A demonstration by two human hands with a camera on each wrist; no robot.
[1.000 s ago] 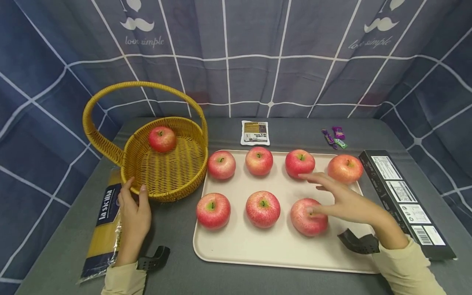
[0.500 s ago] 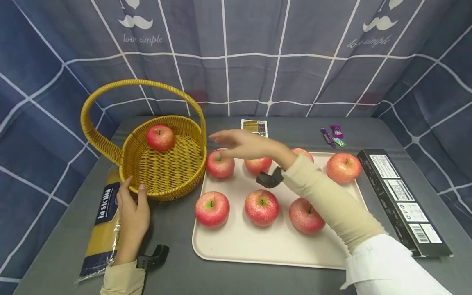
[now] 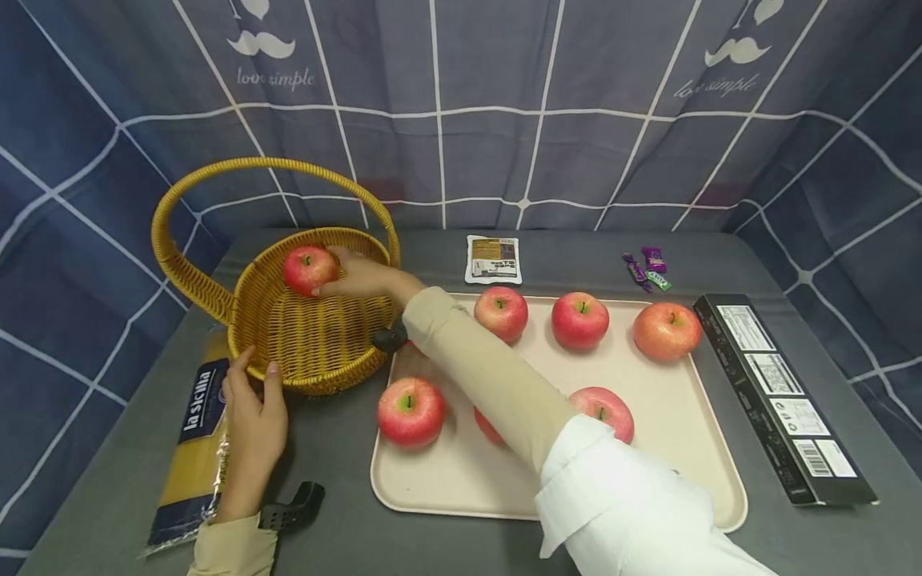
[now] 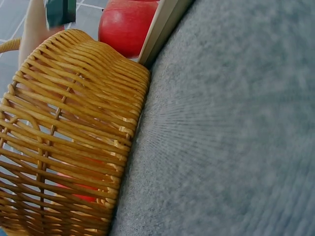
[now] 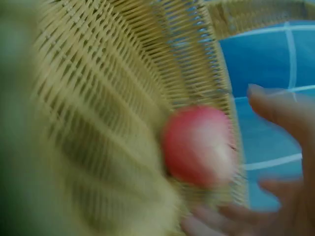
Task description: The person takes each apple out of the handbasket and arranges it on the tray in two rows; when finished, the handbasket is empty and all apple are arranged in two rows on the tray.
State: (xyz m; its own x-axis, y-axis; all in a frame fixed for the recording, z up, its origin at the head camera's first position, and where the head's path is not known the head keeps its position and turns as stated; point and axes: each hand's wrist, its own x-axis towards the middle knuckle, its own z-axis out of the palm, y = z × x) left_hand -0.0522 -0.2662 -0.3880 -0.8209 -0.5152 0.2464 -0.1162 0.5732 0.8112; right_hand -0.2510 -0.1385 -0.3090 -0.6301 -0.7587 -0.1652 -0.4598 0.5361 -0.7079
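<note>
A red apple (image 3: pixel 309 270) sits inside the yellow wicker basket (image 3: pixel 317 376), toward its back left. My right hand (image 3: pixel 360 274) reaches over the basket's right rim, fingertips right at the apple's right side. The right wrist view is blurred; there the fingers spread beside the apple (image 5: pixel 199 146), with a gap showing. My left hand (image 3: pixel 254 424) rests at the basket's front left rim, fingers fairly straight and touching it. In the left wrist view, the woven wall (image 4: pixel 74 123) fills the left half, and red shows through the weave.
A cream tray (image 3: pixel 461 500) holds several apples, some partly hidden by my right sleeve (image 3: pixel 497 376). A spaghetti packet (image 3: pixel 190 464) lies left of my left hand. Behind the tray are a small pouch (image 3: pixel 493 260) and candies (image 3: pixel 654 258); a black box (image 3: pixel 785 400) lies at right.
My right hand has swept left from above the tray's right side, over the back apples, into the basket. The left hand has stayed at the basket rim.
</note>
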